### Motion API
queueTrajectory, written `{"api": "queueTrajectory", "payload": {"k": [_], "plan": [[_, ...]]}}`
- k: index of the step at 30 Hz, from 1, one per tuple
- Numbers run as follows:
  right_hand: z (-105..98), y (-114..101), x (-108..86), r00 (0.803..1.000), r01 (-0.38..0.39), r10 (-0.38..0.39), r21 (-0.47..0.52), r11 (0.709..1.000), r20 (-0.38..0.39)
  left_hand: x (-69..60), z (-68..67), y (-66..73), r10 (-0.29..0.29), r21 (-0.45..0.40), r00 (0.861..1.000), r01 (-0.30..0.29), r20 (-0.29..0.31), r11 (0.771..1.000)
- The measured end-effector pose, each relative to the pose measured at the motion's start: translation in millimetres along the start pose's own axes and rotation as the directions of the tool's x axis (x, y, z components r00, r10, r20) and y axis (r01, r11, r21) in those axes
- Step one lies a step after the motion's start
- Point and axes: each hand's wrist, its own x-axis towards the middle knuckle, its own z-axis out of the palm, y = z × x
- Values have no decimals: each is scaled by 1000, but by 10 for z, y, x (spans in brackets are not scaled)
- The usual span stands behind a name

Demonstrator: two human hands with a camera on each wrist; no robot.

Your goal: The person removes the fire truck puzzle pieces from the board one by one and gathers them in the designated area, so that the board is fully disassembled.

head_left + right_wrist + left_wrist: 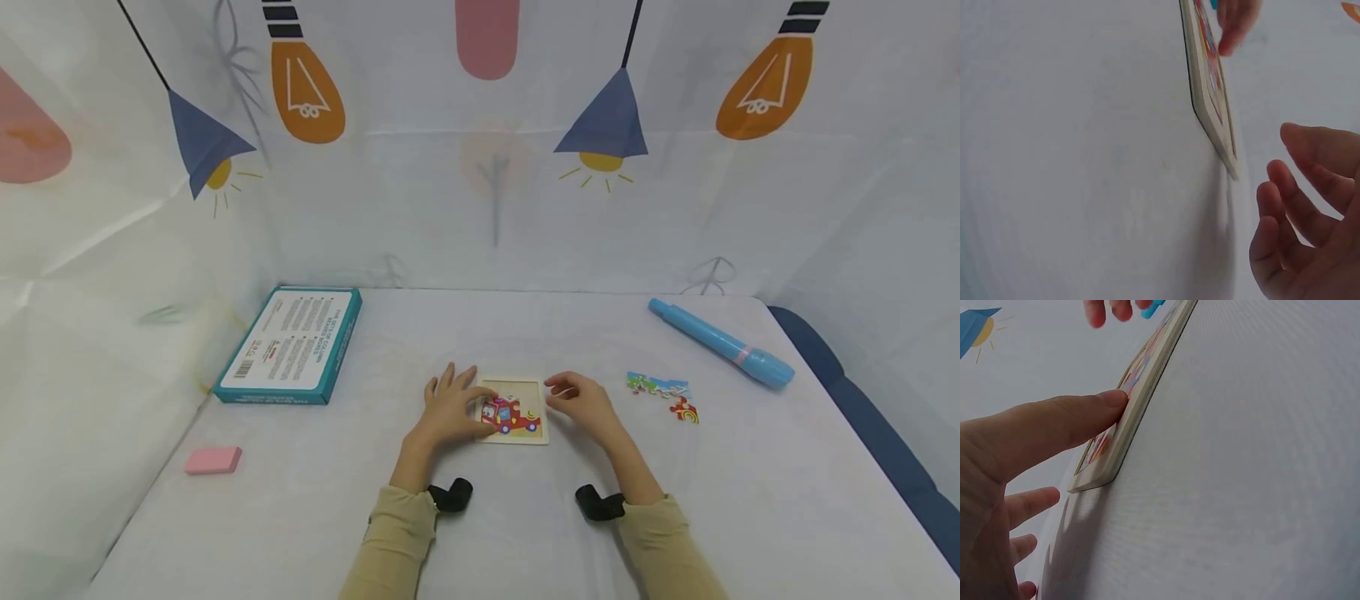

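Note:
A small wooden puzzle tray [517, 442] lies on the white table with joined pieces forming a red vehicle [512, 417] inside it. My left hand [447, 410] is at its left side; in the left wrist view the straight thumb [1085, 419] presses on the tray near its edge, the other fingers spread. Just off the tray's right side, my right hand [581, 404] hovers with loosely bent fingers. In the right wrist view nothing shows between that hand's fingertips [1279, 172]. Loose puzzle pieces, a blue-and-green strip [663, 386] and a red piece [684, 409], lie further right.
A teal-edged box [292, 342] lies at the back left, with a pink eraser-like block [213, 461] nearer the front. A blue tube-shaped object [720, 342] rests at the back right. A dark blue chair-like edge [862, 400] shows beyond the table's right side.

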Motion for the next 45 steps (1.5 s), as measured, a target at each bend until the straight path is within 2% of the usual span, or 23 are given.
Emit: {"api": "queueTrajectory", "payload": {"k": [4, 7, 11, 15, 21, 25, 28, 32, 35, 40, 45], "plan": [[197, -119, 56, 994, 77, -67, -119, 990, 90, 14, 5, -13, 10, -1, 1000, -10, -6, 1000], [296, -171, 102, 986, 108, -78, -212, 971, 145, 15, 6, -16, 12, -6, 1000, -12, -8, 1000], [372, -199, 143, 980, 129, -72, -317, 939, 186, 11, 13, -17, 7, -9, 1000, -7, -8, 1000], [401, -224, 160, 977, 147, -79, -354, 924, 200, 11, 30, -14, -7, -21, 1000, 7, -3, 1000], [394, -258, 168, 978, 151, -101, -279, 949, 185, 21, 38, -10, -22, -28, 1000, 22, -3, 999], [369, -258, 148, 969, 186, -149, -184, 965, 197, 25, 38, -15, -21, -34, 1000, 21, -1, 999], [342, -253, 122, 967, 182, -161, -90, 979, 198, 26, 39, -19, -16, -41, 1000, 16, -8, 999], [292, -211, 125, 978, 102, -105, 27, 994, 178, 22, 37, -17, -15, -42, 1000, 15, -6, 999], [211, -156, 137, 986, 47, -57, 66, 997, 156, 13, 31, -10, -22, -39, 1000, 22, 1, 999], [-32, -67, 101, 994, 1, -11, 95, 995, 110, -9, 7, 9, -22, -53, 1000, 22, 1, 998], [-341, 106, -8, 997, -47, 41, 78, 996, 72, -18, -13, 22, -11, -69, 1000, 11, 0, 998]]}}
